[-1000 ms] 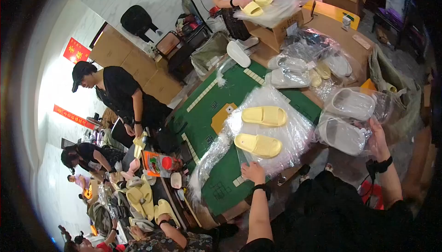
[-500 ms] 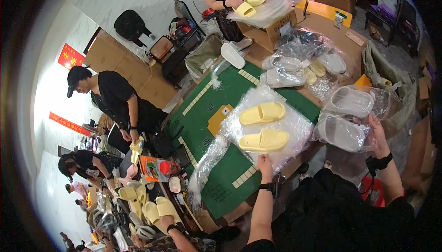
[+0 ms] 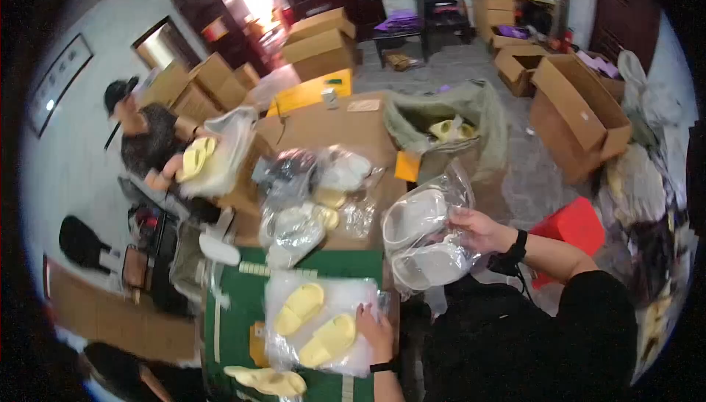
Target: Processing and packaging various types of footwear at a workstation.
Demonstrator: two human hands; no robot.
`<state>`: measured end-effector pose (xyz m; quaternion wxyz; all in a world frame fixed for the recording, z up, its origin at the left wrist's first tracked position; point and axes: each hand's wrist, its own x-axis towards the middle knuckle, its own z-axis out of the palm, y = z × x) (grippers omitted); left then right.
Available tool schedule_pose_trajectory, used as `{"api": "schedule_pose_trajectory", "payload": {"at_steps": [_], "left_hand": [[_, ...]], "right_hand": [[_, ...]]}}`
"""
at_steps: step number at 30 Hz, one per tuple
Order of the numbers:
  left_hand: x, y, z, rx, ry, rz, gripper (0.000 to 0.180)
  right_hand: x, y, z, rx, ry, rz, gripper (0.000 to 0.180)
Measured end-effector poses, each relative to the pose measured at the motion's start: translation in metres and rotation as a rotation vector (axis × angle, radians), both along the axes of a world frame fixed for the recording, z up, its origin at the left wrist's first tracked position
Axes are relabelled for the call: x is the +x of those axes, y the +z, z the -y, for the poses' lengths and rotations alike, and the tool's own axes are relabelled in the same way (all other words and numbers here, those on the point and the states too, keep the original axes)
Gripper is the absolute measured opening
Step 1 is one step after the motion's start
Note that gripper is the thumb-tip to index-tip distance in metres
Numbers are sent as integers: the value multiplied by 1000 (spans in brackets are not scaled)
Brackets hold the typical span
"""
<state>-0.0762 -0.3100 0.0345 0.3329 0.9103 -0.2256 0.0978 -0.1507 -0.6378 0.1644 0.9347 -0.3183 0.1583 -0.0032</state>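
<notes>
My right hand point(image 3: 478, 230) grips the side of a clear plastic bag point(image 3: 459, 190) holding a pair of white slide slippers point(image 3: 430, 267). The bag hangs just off the table's right side. My left hand point(image 3: 376, 334) lies with fingers stretched out at the right edge of a stack of clear plastic bags point(image 3: 283, 350). On that stack rest two yellow slide slippers, one point(image 3: 301, 309) farther away and one point(image 3: 329, 341) closest to my left fingers. Another yellow slipper piece point(image 3: 266, 381) shows at the near edge of the green mat point(image 3: 234, 314).
Bagged slippers point(image 3: 294, 229) are heaped beyond the mat, with a loose white slipper point(image 3: 219, 250) at its far left corner. A woven sack point(image 3: 489, 126) with yellow slippers stands behind the right hand. A red bin point(image 3: 570, 237) and cardboard boxes point(image 3: 577, 119) are right. A co-worker point(image 3: 151, 137) handles yellow slippers.
The view has swung to the right, bringing the sack and boxes into sight. My right hand still holds the bagged slippers. My left hand has gone from closed fingers to outstretched ones.
</notes>
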Motion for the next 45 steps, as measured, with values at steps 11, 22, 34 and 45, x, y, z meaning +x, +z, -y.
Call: {"api": "schedule_pose_trajectory", "payload": {"at_steps": [11, 22, 34, 45], "left_hand": [[76, 66, 255, -28, -572, 117, 40], [203, 6, 455, -532, 22, -1696, 51], [204, -33, 398, -973, 97, -1758, 27], [144, -43, 425, -469, -87, -1335, 51]], "right_hand": [[-31, 69, 196, 76, -614, 305, 54], [91, -59, 360, -598, -116, -373, 39], [100, -105, 439, -1909, 1515, -735, 49], [352, 40, 214, -1171, 709, 367, 75]]}}
